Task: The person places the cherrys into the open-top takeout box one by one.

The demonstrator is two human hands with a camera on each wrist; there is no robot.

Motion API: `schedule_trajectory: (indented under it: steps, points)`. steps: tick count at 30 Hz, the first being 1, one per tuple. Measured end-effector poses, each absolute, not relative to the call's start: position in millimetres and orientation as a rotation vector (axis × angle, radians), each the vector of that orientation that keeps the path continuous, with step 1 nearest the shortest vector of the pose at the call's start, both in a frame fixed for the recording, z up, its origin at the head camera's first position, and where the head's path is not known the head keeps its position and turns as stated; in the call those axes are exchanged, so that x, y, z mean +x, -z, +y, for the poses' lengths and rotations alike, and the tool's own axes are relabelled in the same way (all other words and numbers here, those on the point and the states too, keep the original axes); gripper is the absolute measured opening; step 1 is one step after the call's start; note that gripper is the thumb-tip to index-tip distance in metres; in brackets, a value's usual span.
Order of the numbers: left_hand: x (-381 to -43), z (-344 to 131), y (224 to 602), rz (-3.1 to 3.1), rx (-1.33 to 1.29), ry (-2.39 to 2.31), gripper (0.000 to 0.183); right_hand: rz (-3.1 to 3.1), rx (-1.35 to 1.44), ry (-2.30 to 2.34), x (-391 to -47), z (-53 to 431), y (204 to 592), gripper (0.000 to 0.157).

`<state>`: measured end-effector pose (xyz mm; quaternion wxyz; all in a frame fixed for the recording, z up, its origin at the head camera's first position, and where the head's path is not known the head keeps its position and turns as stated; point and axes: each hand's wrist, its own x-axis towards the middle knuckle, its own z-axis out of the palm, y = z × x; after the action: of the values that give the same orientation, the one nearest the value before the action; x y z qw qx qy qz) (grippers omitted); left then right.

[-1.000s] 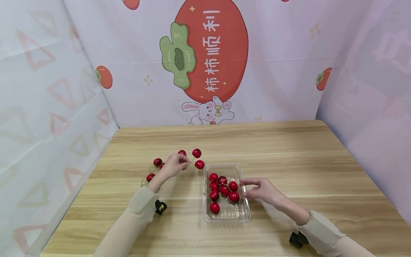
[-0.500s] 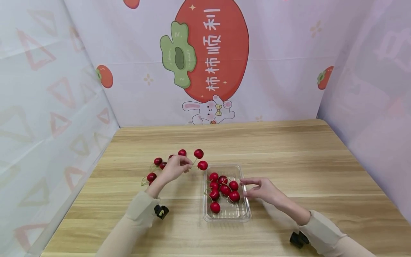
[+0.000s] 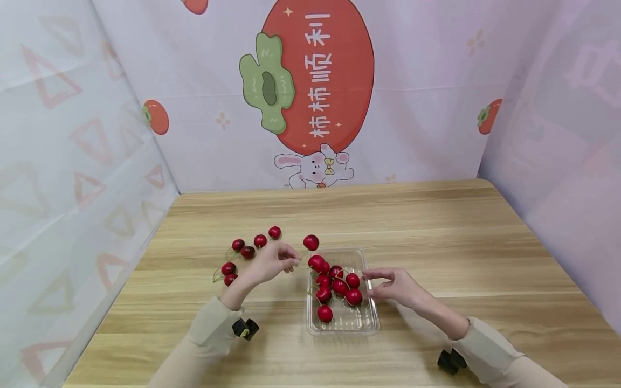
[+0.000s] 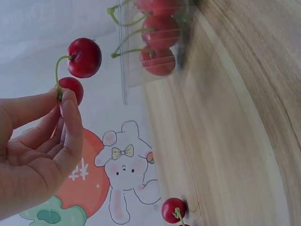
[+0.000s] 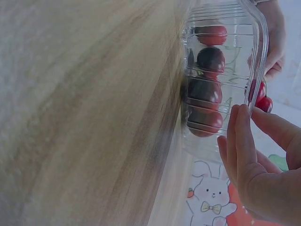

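Note:
My left hand pinches the green stems of two dark red cherries between thumb and fingertips. In the head view these hanging cherries overlap the far left corner of the clear plastic container. Several stemmed cherries lie inside it, mostly toward the left and middle. At the container's right side, my right hand reaches in with fingers fairly straight and thumb apart. Its fingertips rest right at the rim, as the right wrist view shows.
A loose group of several cherries lies on the wooden table behind and left of the left hand. A patterned cloth hangs behind the table, with further cloth walls at both sides.
The left hand has moved right and toward the container, bringing the two cherries from the table to its far left corner. The right hand and container have stayed in place.

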<state>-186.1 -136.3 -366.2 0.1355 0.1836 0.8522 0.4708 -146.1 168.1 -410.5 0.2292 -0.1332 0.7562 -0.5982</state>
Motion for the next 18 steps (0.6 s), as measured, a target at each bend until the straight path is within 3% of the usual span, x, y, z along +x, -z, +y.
schedule_trajectory:
  steps: [18]
  points:
    - [-164, -121, 361, 2.349, 0.646, -1.282, 0.009, 2.087, -0.365, 1.644, -146, 168, 411, 0.052]
